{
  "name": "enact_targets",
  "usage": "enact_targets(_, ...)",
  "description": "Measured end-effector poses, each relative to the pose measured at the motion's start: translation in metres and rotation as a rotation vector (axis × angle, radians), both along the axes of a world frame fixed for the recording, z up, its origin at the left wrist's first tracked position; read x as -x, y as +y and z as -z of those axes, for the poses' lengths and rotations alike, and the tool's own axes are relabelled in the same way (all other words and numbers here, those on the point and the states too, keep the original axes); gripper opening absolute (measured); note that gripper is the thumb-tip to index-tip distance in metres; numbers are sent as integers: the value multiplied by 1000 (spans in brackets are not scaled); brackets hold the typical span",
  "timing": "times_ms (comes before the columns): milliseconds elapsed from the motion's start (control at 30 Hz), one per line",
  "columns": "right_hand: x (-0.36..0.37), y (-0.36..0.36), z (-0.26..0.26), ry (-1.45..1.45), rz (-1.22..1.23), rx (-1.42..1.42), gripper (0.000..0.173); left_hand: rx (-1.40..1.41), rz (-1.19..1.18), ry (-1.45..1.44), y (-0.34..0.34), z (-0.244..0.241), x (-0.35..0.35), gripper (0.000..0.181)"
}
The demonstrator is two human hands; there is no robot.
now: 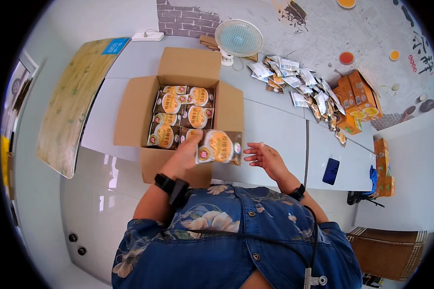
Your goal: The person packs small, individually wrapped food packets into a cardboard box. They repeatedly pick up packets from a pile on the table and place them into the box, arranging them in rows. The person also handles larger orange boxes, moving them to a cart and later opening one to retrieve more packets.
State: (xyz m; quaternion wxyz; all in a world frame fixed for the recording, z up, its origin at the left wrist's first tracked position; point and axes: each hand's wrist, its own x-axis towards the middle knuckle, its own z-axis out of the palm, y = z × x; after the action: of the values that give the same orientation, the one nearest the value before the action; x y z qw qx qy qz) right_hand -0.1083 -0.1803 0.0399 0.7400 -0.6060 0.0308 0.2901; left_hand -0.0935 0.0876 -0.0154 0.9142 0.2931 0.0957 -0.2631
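Note:
My left hand (188,150) grips the left side of a brown food packet (220,147) with an orange-and-white round print. That packet is raised over the near right corner of an open cardboard carton (132,112). Inside the carton, similar packets (198,116) lie in two columns, printed faces up. All the carton's flaps are folded outward. Just right of the held packet is my right hand (267,161), its fingers apart and nothing in them. Black bands circle both wrists.
Loose packets (300,81) are heaped toward the wall, beside orange boxes (360,97). A clip fan (238,38) stands behind the carton. A smartphone (331,171) lies on the grey table (271,126) at right. At left is a wood-patterned board (76,97); a power strip (148,36) sits at the back.

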Motion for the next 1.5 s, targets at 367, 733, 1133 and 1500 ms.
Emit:
enact_targets(367, 14, -41, 18, 44, 216, 76, 38, -411, -195, 54, 145, 36, -56, 26)
enact_targets(733, 23, -50, 19, 37, 272, 79, 37, -1173, -151, -50, 171, 71, -88, 32)
enact_targets(1133, 6, -62, 45, 38, 272, -6, 30, -1674, -281, -638, 121, 62, -69, 40)
enact_targets(1500, -6, -96, 63, 76, 354, -74, 27, -855, -251, -199, 51, 32, -41, 30)
